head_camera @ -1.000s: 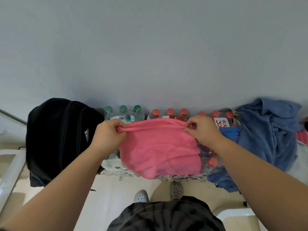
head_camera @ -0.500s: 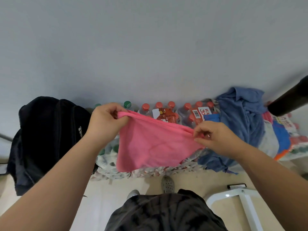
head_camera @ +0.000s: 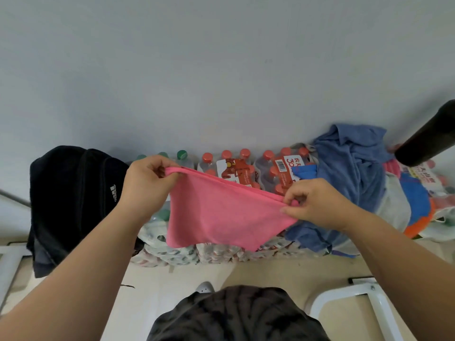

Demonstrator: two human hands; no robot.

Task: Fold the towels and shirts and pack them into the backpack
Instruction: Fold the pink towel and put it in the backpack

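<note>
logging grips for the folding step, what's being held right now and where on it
Both hands hold the pink towel by its top edge: the left hand grips one upper corner, the right hand pinches the other.

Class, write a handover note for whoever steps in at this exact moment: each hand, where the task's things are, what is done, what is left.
Left hand pinches one top corner of the pink towel; right hand pinches the other, lower down. The towel hangs in the air before the bottle packs.
Black backpack stands at left; blue shirt lies crumpled at right.
Done: nothing visibly packed.
Left: finish folding, pack all.
</note>
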